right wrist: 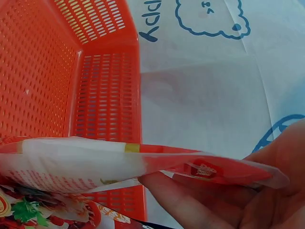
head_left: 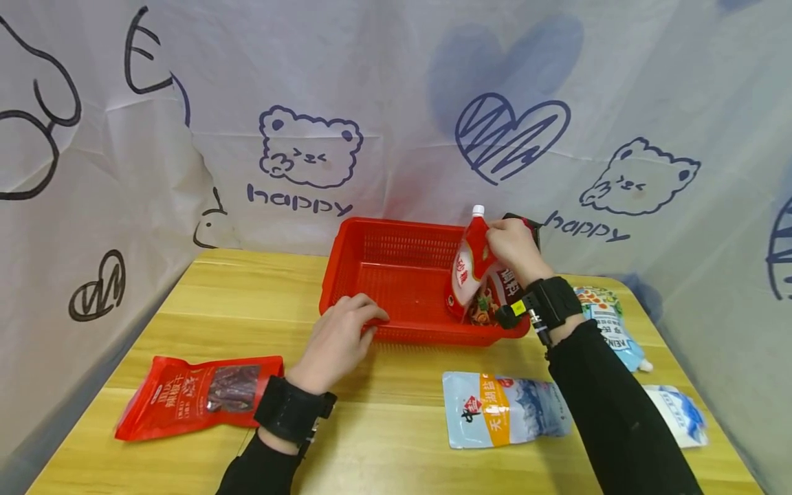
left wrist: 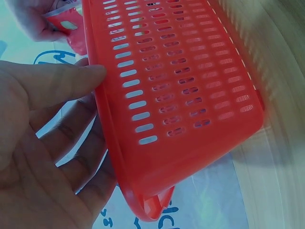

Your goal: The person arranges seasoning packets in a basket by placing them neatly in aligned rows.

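A red plastic basket (head_left: 402, 285) with slotted walls stands toward the back of the table. My left hand (head_left: 337, 337) holds its front rim near the left; in the left wrist view the thumb (left wrist: 76, 83) lies outside the wall and the fingers behind the rim. At the basket's right end, my right hand (head_left: 513, 244) pinches the top of a red-and-white pouch (head_left: 467, 268) with a white cap. The pouch stands upright inside. Beside it leans a dark-topped seasoning packet (head_left: 485, 306) printed with food, partly hidden by the pouch and right wrist.
A red bag of dried chillies (head_left: 204, 395) lies at left. In front of the basket is a blue-and-orange salt bag (head_left: 504, 410). A light-blue spouted pouch (head_left: 609, 323) and a white-and-blue packet (head_left: 677, 416) lie at right, partly behind the arm. A drawn-on cloth (head_left: 396, 103) borders the table.
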Motion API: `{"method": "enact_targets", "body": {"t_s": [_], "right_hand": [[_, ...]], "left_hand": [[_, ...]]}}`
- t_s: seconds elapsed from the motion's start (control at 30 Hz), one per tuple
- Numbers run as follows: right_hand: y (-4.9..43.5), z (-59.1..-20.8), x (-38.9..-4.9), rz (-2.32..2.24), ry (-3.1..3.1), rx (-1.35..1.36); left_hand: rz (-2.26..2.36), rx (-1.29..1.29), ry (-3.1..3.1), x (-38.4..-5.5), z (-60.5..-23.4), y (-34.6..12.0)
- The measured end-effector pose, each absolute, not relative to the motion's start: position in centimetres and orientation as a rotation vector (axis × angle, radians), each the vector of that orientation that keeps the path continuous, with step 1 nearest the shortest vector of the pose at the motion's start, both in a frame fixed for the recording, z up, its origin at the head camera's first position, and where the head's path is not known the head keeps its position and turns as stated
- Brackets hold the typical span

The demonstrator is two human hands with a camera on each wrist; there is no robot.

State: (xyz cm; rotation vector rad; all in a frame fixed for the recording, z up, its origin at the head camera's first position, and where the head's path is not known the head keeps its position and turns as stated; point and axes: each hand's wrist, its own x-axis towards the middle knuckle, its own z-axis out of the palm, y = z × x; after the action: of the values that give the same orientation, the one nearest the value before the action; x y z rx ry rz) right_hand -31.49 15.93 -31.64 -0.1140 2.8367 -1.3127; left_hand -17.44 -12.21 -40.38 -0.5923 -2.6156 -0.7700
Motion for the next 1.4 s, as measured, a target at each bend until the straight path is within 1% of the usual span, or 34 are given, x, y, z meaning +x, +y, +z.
{"method": "enact_targets", "body": {"t_s": [0.4, 0.5, 0.63, 0.8, 1.03, 1.23, 1.33, 1.4], "right_hand": [[15.5, -31.3, -31.1, -1.28, 2.767, -0.101], [15.6, -31.0, -30.5, -1.207, 2.842, -0.115], [15.9, -30.8, -28.9, -1.146, 2.976, -0.205], [15.9, -31.3, -26.2, -1.301, 3.127, -0.417], [15.9, -33.6, -23.2, -1.551, 3.302, -0.979], [15.6, -37.2, -21.5, -1.436, 3.294, -1.337], [15.4, -38.7, -20.8, -1.331, 3.246, -1.426], [15.4, -39.5, -20.5, -1.269, 3.214, -1.43]], "left_hand": [[-0.764, -0.597, -2.619, -17.6, -40.2, -12.0], [-0.765, -0.597, -2.621, -17.6, -40.3, -12.0], [-0.756, -0.595, -2.621, -17.6, -40.3, -12.0], [-0.753, -0.591, -2.614, -17.6, -40.3, -12.0], [-0.765, -0.59, -2.622, -17.5, -40.3, -11.9], [-0.759, -0.59, -2.611, -17.4, -40.4, -11.9], [-0.759, -0.588, -2.61, -17.4, -40.4, -11.9], [-0.762, -0.586, -2.611, -17.3, -40.5, -11.9]]}}
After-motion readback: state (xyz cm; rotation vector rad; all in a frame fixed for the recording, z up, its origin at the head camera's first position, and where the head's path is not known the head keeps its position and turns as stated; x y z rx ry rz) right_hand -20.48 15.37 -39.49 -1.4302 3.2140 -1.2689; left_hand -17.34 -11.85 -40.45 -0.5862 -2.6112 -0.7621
